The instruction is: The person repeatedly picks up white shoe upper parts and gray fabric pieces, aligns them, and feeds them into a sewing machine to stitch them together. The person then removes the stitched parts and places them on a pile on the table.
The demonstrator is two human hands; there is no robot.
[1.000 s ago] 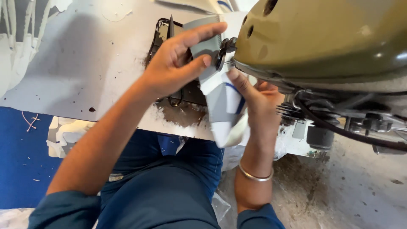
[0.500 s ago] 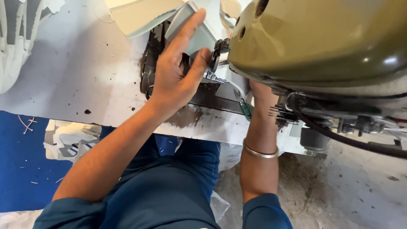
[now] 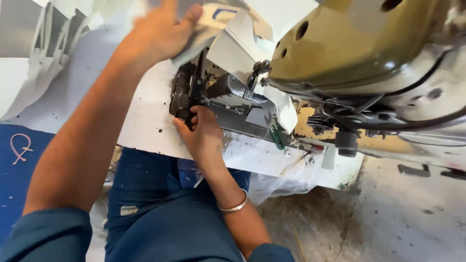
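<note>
While the left hand (image 3: 160, 31) is pressing pale fabric (image 3: 213, 19) flat above the sewing machine (image 3: 369, 53), its fingers are lying spread on the cloth, apparently to keep it steady. Left of the machine's olive head, a dark metal cover (image 3: 187, 92) is sitting on the white bench (image 3: 145, 121). The right hand (image 3: 204, 136) is reaching up beneath it, fingers curled against the cover's lower edge, touching it.

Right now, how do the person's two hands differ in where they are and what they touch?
The left hand is raised at the top of the view, pressing on pale fabric; the right hand sits lower, at the table edge. The left hand lies flat on cloth, while the right hand's fingers curl at the dark metal mechanism. Only the right wrist wears a bangle. Both are bare, at the olive sewing machine.
</note>
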